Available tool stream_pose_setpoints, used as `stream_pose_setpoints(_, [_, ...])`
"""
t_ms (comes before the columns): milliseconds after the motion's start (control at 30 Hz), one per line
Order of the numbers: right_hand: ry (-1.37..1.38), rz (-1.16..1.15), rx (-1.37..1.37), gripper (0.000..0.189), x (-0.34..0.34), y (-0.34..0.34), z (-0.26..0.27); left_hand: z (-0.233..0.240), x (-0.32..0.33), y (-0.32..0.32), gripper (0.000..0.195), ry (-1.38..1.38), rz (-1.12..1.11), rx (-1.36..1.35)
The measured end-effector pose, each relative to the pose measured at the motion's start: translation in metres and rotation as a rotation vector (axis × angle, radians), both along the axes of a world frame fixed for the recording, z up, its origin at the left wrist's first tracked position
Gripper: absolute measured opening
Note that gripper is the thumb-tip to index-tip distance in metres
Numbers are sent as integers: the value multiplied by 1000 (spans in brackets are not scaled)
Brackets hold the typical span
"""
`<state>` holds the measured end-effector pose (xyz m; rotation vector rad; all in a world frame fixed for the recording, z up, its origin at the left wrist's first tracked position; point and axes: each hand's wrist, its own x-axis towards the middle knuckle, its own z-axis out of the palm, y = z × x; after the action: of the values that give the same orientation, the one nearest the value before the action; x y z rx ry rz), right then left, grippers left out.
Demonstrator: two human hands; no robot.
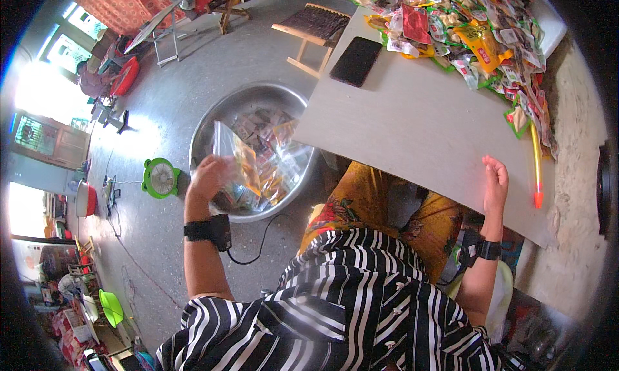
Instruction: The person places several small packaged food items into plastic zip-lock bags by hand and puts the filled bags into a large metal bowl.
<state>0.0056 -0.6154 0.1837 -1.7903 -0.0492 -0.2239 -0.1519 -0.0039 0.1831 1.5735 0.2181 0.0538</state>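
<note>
My left hand (pixel 211 177) is at the near left rim of a large metal basin (pixel 197 143). Its blurred fingers overlap a clear plastic bag (pixel 237 155) with a yellow packet inside; whether they grip it cannot be told. This bag leans over several clear bags and small packets (pixel 263 124) in the basin. Over the near edge of the grey table (pixel 416 114), my right hand (pixel 495 184) is raised with loosely bent fingers and nothing in it. Right of it lies a yellow stick-like item with an orange tip (pixel 537 172).
A heap of small food packets (pixel 464 37) covers the table's far right. A black phone (pixel 356 61) lies at its left edge, with a folding stool (pixel 312 27) beyond. A green fan (pixel 160 178) and cables stand on the floor. Another person (pixel 92 80) is far left.
</note>
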Motion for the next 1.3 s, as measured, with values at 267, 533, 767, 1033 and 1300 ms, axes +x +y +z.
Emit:
stream_pose_setpoints(267, [0, -25, -45, 21, 1, -4, -11, -111, -28, 3, 7, 32, -458, 1635])
stream_pose_setpoints(533, [-3, -83, -198, 23, 1, -5, -22, -174, -33, 1, 6, 455, 210, 48])
stream_pose_setpoints(767, [-1, -91, -235, 24, 5, 1, -22, -191, -25, -14, 13, 401, 436, -436])
stream_pose_setpoints(1033, [0, -85, -247, 26, 3, -2, -23, -219, -15, 3, 23, -6, -179, 1308])
stream_pose_setpoints(1300, [10, -103, -278, 25, 3, -3, -25, -124, 11, 74, 25, 46, 316, 1067])
